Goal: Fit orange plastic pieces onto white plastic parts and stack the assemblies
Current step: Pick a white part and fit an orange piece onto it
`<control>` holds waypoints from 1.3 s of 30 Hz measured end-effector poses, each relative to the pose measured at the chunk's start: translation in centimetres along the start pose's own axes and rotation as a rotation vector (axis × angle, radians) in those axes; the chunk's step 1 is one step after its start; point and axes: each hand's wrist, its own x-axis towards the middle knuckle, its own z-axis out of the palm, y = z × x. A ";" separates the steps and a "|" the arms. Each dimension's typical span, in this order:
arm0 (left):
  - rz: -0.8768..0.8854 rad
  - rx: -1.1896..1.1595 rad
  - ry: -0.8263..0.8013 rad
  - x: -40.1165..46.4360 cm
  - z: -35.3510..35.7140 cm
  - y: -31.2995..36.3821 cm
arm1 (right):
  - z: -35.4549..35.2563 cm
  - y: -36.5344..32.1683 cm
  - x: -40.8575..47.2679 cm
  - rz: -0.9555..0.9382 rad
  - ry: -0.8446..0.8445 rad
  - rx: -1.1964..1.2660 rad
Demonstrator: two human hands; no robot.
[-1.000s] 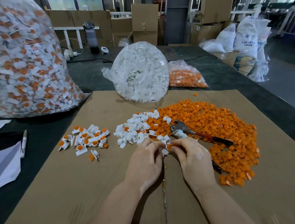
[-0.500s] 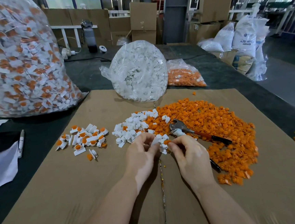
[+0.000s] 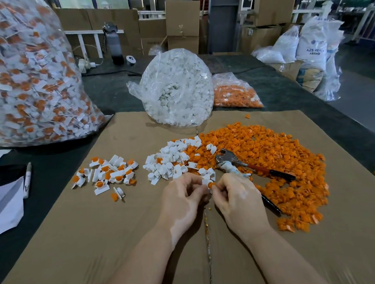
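Both hands meet at the near edge of the parts — the left hand [image 3: 183, 197] pinches a white part [image 3: 206, 182], the right hand [image 3: 236, 194] pinches an orange piece [image 3: 212, 185] against it. Finished assemblies [image 3: 107, 174] lie left on the cardboard [image 3: 78, 253].

Soft, even daylight comes from bright windows far beyond the hands [image 3: 209, 194], up right. The cardboard [image 3: 100, 240] is well lit; shadows under the hands and forearms are faint. Glare streaks the clear bags [image 3: 177, 88] ahead. Focus is sharp centrally; wide-angle bending and slight blur grow toward the edges.
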 end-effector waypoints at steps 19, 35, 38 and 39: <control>-0.050 -0.230 -0.013 0.3 -0.2 -0.5 | -0.2 0.3 0.0 0.040 -0.060 0.176; -0.026 -0.126 -0.004 0.4 -0.2 -0.5 | -0.3 0.3 0.2 0.009 -0.074 0.168; -0.028 -0.131 0.007 0.4 0.0 -0.4 | -0.3 0.3 0.2 0.013 -0.077 0.161; -0.028 -0.130 0.011 0.5 0.0 -0.3 | -0.2 0.3 0.2 0.013 -0.076 0.157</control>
